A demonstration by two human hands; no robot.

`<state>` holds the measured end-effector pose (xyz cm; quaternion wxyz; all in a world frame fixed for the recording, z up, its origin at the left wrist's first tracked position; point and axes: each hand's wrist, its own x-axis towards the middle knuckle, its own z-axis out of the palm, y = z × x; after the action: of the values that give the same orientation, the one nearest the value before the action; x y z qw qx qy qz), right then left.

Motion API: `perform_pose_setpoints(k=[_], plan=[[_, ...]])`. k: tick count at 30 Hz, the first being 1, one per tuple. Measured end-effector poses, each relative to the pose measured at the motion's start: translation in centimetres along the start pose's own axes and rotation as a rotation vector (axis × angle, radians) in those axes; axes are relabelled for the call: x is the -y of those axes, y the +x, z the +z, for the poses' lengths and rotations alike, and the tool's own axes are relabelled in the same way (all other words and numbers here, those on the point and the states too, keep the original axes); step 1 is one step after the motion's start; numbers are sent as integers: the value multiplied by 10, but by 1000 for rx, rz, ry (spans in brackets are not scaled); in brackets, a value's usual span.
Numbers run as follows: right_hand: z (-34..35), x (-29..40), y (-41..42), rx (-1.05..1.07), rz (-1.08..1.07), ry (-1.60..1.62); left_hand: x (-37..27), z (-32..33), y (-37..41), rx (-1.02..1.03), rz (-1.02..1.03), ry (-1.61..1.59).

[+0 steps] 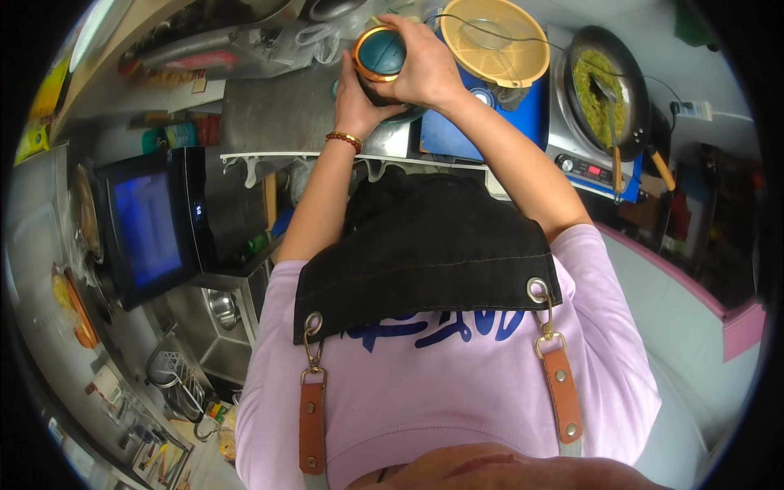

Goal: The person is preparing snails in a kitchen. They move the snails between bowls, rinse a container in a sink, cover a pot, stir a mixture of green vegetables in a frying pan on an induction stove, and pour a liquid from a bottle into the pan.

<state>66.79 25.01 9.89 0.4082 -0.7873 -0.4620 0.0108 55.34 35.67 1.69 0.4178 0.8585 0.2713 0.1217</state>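
My left hand (357,110) and my right hand (432,70) are wrapped around an upright appliance (381,54) with a dark green domed top and a copper-coloured ring, probably an electric food chopper. My right hand grips its upper side at the ring, while my left hand holds it lower down on the other side. Part of a clear, rounded vessel (401,115) shows beneath my hands; its contents are hidden. A thin dark cable (569,50) runs from near my right hand to a wall socket (695,110). Below lies a stainless steel worktop (275,116).
Right of my hands are a blue board (450,131) and a yellow plastic colander (533,46) with a strainer inside. Farther right, a wok (637,92) of chopped green food with a spatula sits on an induction cooker (576,162). Plastic bags (324,40) lie behind.
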Motion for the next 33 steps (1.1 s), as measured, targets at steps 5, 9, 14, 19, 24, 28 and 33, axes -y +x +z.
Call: perform_pose_setpoints(k=[5,9,14,19,24,28,33], plan=[[-24,17,10,-33,-73,-30,2,-5,-2,9,1,0],[-48,29,36,-110,-211,57,0,-5,-4,-31,33,60],[-76,14,53,-261,-134,13,11,-1,-5,-47,60,58],[-102,-57,60,-299,-125,-213,11,2,-2,-32,98,143],[-109,-136,57,-145,77,-282,8,2,-3,-33,79,126],[-104,-171,56,-121,126,-329,2,0,-4,-37,58,131],[-94,-177,55,-16,165,-168,1,0,-7,-53,48,131]])
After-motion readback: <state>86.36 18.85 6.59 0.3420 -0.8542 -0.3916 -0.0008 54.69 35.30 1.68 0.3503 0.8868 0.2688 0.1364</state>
